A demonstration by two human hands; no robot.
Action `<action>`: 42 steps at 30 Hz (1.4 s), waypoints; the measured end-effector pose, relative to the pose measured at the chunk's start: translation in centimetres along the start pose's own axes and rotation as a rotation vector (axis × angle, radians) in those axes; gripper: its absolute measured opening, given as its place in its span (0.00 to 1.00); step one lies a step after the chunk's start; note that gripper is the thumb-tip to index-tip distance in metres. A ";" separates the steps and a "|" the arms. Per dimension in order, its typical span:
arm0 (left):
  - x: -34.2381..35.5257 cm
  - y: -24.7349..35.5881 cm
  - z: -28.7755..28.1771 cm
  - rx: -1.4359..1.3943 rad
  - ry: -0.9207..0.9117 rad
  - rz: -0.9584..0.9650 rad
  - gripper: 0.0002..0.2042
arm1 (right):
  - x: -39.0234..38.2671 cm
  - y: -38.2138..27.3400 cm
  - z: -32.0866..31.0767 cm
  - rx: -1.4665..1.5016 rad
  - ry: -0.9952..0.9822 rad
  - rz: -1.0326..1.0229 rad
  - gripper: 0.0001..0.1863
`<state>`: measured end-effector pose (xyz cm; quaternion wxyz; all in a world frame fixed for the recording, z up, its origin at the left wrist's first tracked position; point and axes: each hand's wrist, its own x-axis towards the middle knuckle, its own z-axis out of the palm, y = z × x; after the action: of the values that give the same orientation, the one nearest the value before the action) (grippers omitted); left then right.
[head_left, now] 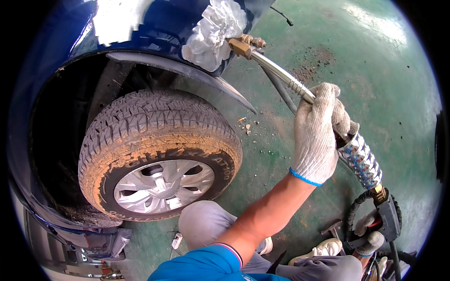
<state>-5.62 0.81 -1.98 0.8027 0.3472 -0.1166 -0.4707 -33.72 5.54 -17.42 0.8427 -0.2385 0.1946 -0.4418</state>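
Note:
A long dent puller (281, 75) runs diagonally from the blue car's panel to the lower right. Its brass tip (241, 48) meets or nearly meets a bare, sanded metal patch (215, 35) behind the wheel arch. My left hand (318, 131), in a white knit glove with a blue cuff, is closed round the shaft, just above the shiny ridged metal sleeve (361, 161). At the tool's far lower end, my gloved right hand (372, 241) is wrapped around the black pistol-shaped handle (389, 218); part of that hand is hidden.
The car's muddy wheel (164, 185) stands left of my knee, under the blue bodywork. Another sanded patch (119, 21) shows above the arch. A hammer (333, 229) lies near my shoe. Dirt (314, 63) and crumbs lie on the green floor. Thick black cables (354, 210) loop by the handle.

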 end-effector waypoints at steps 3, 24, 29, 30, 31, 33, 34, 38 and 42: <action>0.4 0.2 0.2 0.001 -0.005 0.001 0.09 | 0.1 -0.1 -0.1 -0.007 -0.004 -0.008 0.28; 0.9 0.1 0.1 -0.011 -0.073 0.030 0.09 | 0.9 -1.3 -0.6 0.022 -0.056 0.034 0.25; 0.7 -0.9 0.5 0.112 -0.069 0.143 0.12 | 1.1 -1.8 -0.1 -0.011 -0.046 0.011 0.25; 0.3 -1.8 0.5 0.154 -0.087 0.162 0.11 | 1.1 -1.8 0.2 -0.025 -0.035 0.009 0.26; -0.2 -2.7 0.5 0.093 -0.121 0.063 0.11 | 1.0 -1.8 0.4 -0.015 0.000 0.011 0.29; -0.1 -3.5 0.2 0.049 -0.122 -0.022 0.11 | 0.8 -1.6 0.6 0.004 0.069 0.015 0.35; 0.3 -3.0 0.4 0.096 -0.132 -0.005 0.11 | 0.7 -1.4 0.5 0.006 0.073 -0.015 0.36; 3.6 3.0 0.3 0.281 -0.147 0.131 0.10 | 0.6 -1.7 0.7 -0.018 0.094 -0.072 0.37; 5.2 3.8 -0.5 0.059 -0.122 0.211 0.11 | 0.8 -1.9 0.4 -0.030 0.055 -0.034 0.34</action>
<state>0.01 -2.11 -0.54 0.8287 0.3269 -0.2148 -0.4002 -34.36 4.04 -16.07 0.8256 -0.2421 0.2201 -0.4597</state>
